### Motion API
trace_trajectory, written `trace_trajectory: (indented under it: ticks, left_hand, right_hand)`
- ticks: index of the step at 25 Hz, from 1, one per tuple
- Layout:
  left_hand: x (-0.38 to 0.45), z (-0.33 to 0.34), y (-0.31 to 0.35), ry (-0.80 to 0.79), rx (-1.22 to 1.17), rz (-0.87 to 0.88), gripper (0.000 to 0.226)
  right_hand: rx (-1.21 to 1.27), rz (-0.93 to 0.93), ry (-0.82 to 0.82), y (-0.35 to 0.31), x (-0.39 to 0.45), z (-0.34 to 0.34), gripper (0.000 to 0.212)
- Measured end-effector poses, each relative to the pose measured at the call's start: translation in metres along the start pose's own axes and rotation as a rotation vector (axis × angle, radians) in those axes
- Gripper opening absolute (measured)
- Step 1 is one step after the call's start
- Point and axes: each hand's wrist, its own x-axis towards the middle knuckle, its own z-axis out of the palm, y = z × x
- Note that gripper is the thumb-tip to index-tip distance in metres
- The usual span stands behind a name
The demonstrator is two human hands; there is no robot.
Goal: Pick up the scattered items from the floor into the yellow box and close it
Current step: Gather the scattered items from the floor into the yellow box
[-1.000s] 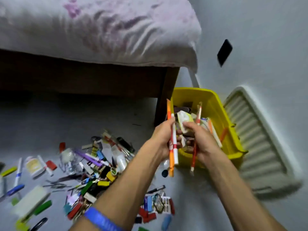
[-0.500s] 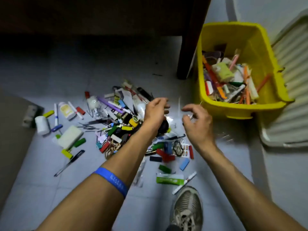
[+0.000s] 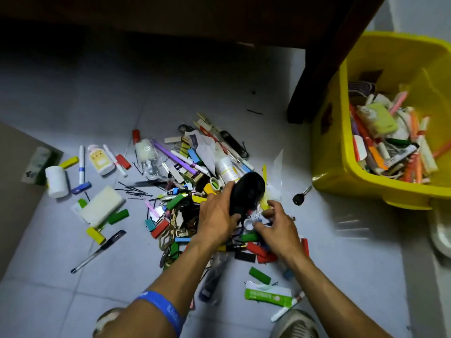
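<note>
A pile of scattered items lies on the grey tiled floor: pens, coloured clips, hairpins, small bottles. My left hand grips a black oval object, lifted a little above the pile. Beside it, my right hand reaches into the pile with curled fingers at a small white item; whether it holds that item is unclear. The yellow box stands open at the right, with several pens and packets inside. A black key lies between the pile and the box.
A dark wooden bed leg stands just left of the box. A green-and-white packet and a green clip lie near my shoe. A white roll, a white sponge block and a brown mat edge are at the left.
Both hands released the pens into the box, then came down to the pile. My left hand now holds the black object and my right hand has dropped to the floor items.
</note>
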Motion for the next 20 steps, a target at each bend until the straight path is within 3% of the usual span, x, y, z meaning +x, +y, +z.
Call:
trace_trajectory:
  ticks: [2, 4, 6, 9, 12, 13, 15, 17, 20]
  left_hand:
    - [-0.002, -0.009, 0.000, 0.113, -0.304, -0.049, 0.030]
    - [-0.008, -0.022, 0.004, 0.022, -0.694, -0.125, 0.009]
    - [-0.013, -0.038, 0.020, -0.045, -0.913, -0.102, 0.007]
    - [-0.013, -0.064, 0.054, -0.071, -1.104, -0.018, 0.021]
    - [-0.009, -0.084, 0.077, 0.015, -1.176, -0.108, 0.028]
    - [-0.010, -0.088, 0.080, 0.043, -1.190, -0.151, 0.025]
    - [-0.012, -0.091, 0.078, 0.071, -1.148, -0.210, 0.016]
    - [-0.020, -0.085, 0.071, 0.078, -1.024, -0.259, 0.011]
    - [-0.035, -0.062, 0.046, 0.040, -0.837, -0.287, 0.014]
  right_hand:
    - [0.158, 0.001, -0.018, -0.011, -0.001, 0.005, 0.059]
    - [0.624, 0.035, -0.125, -0.027, -0.006, 0.003, 0.046]
    - [0.891, 0.026, -0.158, -0.045, -0.014, -0.007, 0.026]
    - [0.951, 0.006, 0.082, -0.076, -0.025, -0.046, 0.009]
    - [1.150, -0.024, 0.344, -0.107, -0.022, -0.127, 0.004]
    - [1.232, -0.018, 0.367, -0.115, -0.019, -0.159, 0.007]
    - [1.322, 0.025, 0.275, -0.123, -0.014, -0.205, 0.031]
    - [1.177, 0.094, 0.229, -0.117, -0.018, -0.210, 0.047]
    - [0.963, 0.125, 0.273, -0.086, -0.036, -0.155, 0.023]
